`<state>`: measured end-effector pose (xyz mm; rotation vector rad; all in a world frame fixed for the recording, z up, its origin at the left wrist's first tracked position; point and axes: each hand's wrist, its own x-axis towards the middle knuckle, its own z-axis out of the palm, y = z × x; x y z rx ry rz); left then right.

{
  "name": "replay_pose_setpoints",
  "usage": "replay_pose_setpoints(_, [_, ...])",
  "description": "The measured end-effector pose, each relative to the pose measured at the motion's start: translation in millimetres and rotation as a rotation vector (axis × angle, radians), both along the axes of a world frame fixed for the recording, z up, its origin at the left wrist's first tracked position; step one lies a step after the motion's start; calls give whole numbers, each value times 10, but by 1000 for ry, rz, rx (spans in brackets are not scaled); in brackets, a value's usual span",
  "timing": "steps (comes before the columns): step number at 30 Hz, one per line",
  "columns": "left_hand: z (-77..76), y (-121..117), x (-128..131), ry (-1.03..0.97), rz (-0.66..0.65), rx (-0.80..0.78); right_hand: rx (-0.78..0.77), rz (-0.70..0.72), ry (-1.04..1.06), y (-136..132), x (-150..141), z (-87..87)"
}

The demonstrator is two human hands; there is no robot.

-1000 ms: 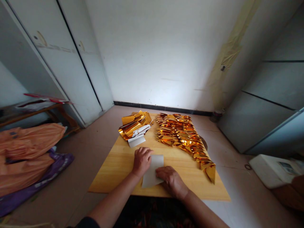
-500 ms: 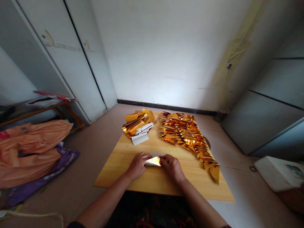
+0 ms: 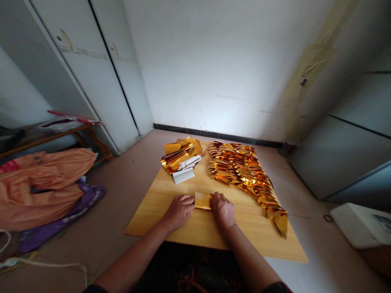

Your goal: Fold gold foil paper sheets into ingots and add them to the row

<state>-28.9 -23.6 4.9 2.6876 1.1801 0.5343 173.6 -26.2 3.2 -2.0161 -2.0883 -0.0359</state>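
A small folded piece of gold foil paper (image 3: 203,200) lies on the wooden board (image 3: 171,228), in front of me. At its left end my left hand (image 3: 179,209) has its fingers closed on the edge. My right hand (image 3: 224,208) grips the right end with curled fingers. Beyond my left hand is a loose pile of gold foil paper sheets (image 3: 180,154), with a white-backed sheet (image 3: 183,176) at its near side. To the right, many folded gold foil pieces (image 3: 241,162) stand in overlapping rows that run toward the board's right edge.
Orange plastic bags (image 3: 45,179) and a purple bag (image 3: 61,219) lie on the floor at the left. A wooden bench (image 3: 82,129) stands beside the cabinet (image 3: 100,73). At the right is a white box (image 3: 360,226); a wall (image 3: 214,61) rises behind the board.
The foil paper was slanted and partly turned over between my hands; now it lies flat as a neat rectangle. My right hand has closed over its right end. The view has shifted slightly.
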Motion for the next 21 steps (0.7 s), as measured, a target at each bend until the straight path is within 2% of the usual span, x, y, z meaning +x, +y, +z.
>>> replay_pose_setpoints(4, [-3, 0, -15, -2, -4, -9, 25, 16, -48, 30, 0, -53])
replay_pose_setpoints(11, [-57, 4, -35, -32, 12, 69, 64, 34, -95, 30, 6, -114])
replay_pose_setpoints(15, [-69, -7, -65, -150, 41, 119, 54, 42, -109, 21, -8, -96])
replay_pose_setpoints(18, [13, -53, -16, -323, 142, 201, 53, 33, -110, 12, -18, -73])
replay_pose_setpoints(21, [162, -125, 157, -322, 84, 228, 39, 43, -118, -1, -16, -34])
